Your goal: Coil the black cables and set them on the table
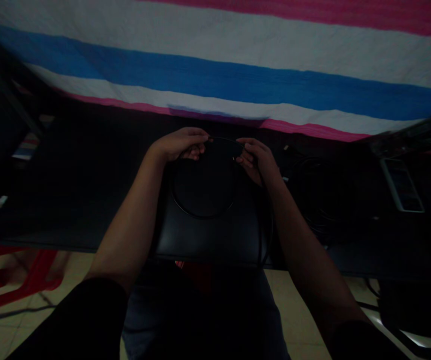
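Note:
Between my two hands a thin black cable (202, 217) is bent into a loop over the dark tabletop. My left hand (185, 144) pinches it at the upper left of the loop. At the upper right my right hand (255, 157) has its fingers closed on the same cable. A small bright tip shows beside the right fingertips. From the right hand a length of cable runs down past the table's front edge. The picture is dim, so the finer parts of the cable cannot be made out.
Coiled black cables (320, 200) lie right of my right arm, with a phone-like device (402, 185) beyond them. A striped sheet (215, 75) hangs behind the black table (68, 200). A small white piece (1, 201) lies far left; a red stool (38, 275) stands below.

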A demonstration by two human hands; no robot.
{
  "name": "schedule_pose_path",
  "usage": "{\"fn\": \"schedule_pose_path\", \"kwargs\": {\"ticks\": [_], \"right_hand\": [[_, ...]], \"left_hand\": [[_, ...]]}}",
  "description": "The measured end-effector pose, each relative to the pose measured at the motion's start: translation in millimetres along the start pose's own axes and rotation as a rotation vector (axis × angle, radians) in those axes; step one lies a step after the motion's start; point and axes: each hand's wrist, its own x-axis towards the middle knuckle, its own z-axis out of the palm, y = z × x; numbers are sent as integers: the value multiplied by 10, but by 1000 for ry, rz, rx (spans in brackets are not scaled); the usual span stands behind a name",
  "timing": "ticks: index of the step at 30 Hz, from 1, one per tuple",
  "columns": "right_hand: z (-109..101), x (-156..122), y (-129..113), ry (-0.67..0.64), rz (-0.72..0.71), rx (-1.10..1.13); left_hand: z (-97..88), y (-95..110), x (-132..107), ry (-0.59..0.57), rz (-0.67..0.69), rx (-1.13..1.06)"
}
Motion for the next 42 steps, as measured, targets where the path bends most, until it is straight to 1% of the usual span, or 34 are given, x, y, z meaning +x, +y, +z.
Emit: {"fn": "schedule_pose_path", "kwargs": {"ticks": [3,11,17,20,22,24,26,28,30,32,35,38,42], "right_hand": [[4,-6,-6,6,2,-11],[-3,-6,-6,-17,-6,-14],[2,-11,-13,2,5,-37],[-6,-11,-9,-8,1,-28],[-11,-9,-3,-16,-11,-17],[-13,-5,2,-19,-13,-14],[-12,-2,4,-15,-5,-26],[-10,0,5,-10,-5,-32],[-12,0,7,-14,-24,-22],[-17,0,11,-27,-36,-11],[-22,2,18,-40,-39,-4],[-14,1,14,-43,-46,-3],[3,-4,-9,-24,-21,-30]], "left_hand": [[-17,-9,3,-11,5,-38],[-35,-4,-22,-18,2,-43],[-67,-10,-53,-107,62,-121],[-85,-21,-49,-131,74,-116],[-85,-32,-40,-132,105,-128],[-62,-46,-22,-103,141,-130],[-10,-59,14,-49,175,-98],[69,-71,69,71,256,-52],[153,-82,134,220,378,-20],[217,-93,189,312,464,11],[248,-111,229,314,483,55],[232,-125,227,305,498,56],[213,-129,228,275,493,75]]}}
